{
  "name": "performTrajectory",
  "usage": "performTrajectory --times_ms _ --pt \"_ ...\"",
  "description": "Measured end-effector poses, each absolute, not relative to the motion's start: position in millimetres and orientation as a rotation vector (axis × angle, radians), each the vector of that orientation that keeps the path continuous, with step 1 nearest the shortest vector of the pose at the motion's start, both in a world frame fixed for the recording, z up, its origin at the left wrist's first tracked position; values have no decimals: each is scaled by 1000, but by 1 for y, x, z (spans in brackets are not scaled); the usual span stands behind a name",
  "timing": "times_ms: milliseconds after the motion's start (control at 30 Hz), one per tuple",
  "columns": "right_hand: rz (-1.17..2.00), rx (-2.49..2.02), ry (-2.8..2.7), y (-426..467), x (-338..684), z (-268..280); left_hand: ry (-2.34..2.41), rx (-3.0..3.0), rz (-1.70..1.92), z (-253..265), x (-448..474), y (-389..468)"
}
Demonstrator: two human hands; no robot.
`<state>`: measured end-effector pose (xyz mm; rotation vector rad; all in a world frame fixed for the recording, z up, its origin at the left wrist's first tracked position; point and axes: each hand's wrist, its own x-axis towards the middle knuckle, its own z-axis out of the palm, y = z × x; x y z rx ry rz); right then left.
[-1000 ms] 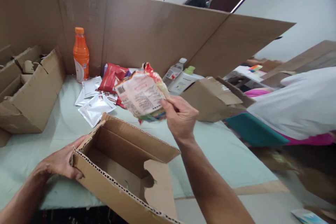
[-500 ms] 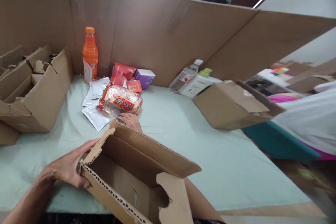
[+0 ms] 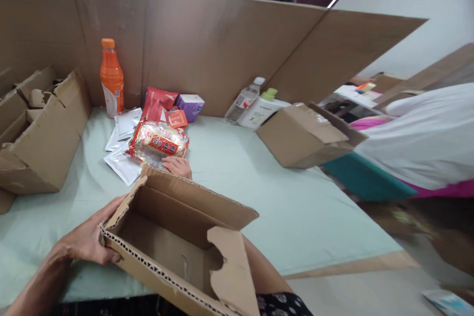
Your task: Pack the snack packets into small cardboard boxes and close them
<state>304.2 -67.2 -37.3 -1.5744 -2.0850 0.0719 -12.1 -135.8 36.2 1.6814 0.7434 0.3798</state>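
Observation:
An open cardboard box (image 3: 166, 247) is tilted in front of me. I see bare cardboard inside it. My left hand (image 3: 89, 237) grips its left end, thumb on the near wall and fingers partly hidden behind the end. Past the box's far wall, my right hand (image 3: 178, 167) lies with its fingers stretched out at the near edge of a snack package (image 3: 163, 143) in red and clear wrapping. The box hides part of that hand, including its thumb. Beside the package are white sachets (image 3: 124, 160), a red pouch (image 3: 157, 103) and a purple box (image 3: 190, 107).
An orange drink bottle (image 3: 112, 81) stands at the back left, near a divided cardboard box (image 3: 52, 143). Farther right, a clear bottle (image 3: 244, 101) and a white bottle with a green cap (image 3: 262, 108) lean behind another carton (image 3: 296, 140). A cardboard screen (image 3: 222, 44) borders the table's back.
The view has turned a little to the right, so the scene sits farther left. My right hand has shifted slightly rightward relative to the box. My left hand keeps its grip.

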Motion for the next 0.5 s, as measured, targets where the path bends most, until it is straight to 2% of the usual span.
performTrajectory --times_ms 233,500 --pt "70 -1546 -1896 -51 305 -55 779 1780 378 23 -11 -131" --pt "110 -1382 -1676 -45 323 -65 655 1855 326 35 -11 -129"
